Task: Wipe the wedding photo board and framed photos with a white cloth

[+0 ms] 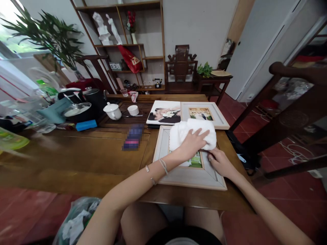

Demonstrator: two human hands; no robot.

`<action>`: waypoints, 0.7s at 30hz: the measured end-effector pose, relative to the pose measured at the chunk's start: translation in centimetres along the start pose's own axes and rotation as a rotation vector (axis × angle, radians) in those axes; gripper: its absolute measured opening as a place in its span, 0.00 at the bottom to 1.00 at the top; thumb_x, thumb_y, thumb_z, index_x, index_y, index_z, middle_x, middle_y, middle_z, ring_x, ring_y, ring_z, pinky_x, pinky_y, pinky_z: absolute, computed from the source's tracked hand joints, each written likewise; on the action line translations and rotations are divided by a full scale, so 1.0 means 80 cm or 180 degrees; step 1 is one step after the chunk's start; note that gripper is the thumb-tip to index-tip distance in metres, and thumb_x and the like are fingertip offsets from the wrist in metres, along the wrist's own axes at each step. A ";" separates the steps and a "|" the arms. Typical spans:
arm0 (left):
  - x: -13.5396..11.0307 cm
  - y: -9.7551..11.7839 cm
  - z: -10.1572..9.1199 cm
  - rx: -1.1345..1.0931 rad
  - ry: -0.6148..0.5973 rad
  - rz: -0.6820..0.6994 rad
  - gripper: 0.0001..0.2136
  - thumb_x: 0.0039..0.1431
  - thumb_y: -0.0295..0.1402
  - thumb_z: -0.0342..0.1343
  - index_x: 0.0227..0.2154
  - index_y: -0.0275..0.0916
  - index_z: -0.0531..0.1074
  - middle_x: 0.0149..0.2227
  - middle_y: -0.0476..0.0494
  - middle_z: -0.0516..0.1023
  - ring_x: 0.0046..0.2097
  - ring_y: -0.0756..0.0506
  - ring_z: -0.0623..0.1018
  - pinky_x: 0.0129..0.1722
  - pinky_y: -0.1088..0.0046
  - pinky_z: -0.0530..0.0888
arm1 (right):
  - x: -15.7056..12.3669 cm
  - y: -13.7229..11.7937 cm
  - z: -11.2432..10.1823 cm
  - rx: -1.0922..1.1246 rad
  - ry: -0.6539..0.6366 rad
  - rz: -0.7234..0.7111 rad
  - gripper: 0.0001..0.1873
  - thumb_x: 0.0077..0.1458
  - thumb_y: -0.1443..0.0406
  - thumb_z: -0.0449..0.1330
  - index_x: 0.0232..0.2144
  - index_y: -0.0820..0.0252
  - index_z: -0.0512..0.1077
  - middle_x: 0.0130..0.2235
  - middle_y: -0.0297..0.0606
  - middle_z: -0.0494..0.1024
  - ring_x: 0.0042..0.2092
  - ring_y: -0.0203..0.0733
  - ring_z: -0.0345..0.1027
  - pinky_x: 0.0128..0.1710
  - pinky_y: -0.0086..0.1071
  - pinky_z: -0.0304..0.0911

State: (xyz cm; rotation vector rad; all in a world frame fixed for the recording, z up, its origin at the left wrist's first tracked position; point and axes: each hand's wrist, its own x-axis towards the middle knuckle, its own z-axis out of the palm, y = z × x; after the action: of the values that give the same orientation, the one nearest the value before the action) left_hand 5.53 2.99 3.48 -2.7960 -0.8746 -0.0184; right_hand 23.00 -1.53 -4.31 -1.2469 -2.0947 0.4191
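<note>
A white towel (178, 134) lies bunched over the upper part of a picture frame (176, 177) with a pale, wide border. My left hand (195, 144) rests on top of the towel with its fingers spread, pressing it against the frame. My right hand (221, 163) is at the frame's right side, its fingers bent, their tips by the towel's lower right edge. What those fingers pinch, if anything, is hidden. Part of a green photo (195, 161) shows below the towel. Behind it lie a second framed picture (201, 113) and a black-and-white photo panel (166, 113), side by side.
On the wooden table (102, 163) are a blurred dark packet (133, 137), a white lidded teapot (112, 111), a small white cup (133, 110) and a blue block (86, 125). Pots and a bottle crowd the left. A bagged bin (76, 217) stands below; a dark chair (281, 112) is right.
</note>
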 end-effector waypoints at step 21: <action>-0.127 -0.001 -0.020 0.0005 -0.1041 -0.0399 0.09 0.52 0.24 0.59 0.37 0.38 0.78 0.63 0.38 0.60 0.59 0.34 0.67 0.49 0.61 0.71 | 0.000 0.002 0.003 0.0335 0.0008 -0.0007 0.32 0.48 0.76 0.49 0.54 0.52 0.70 0.57 0.37 0.72 0.60 0.46 0.62 0.63 0.52 0.54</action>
State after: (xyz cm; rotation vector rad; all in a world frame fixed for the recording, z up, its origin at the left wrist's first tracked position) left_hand -2.77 -2.98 4.26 -2.7818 -1.1188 0.4304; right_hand 22.91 -1.41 -4.58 -1.1833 -2.0445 0.5196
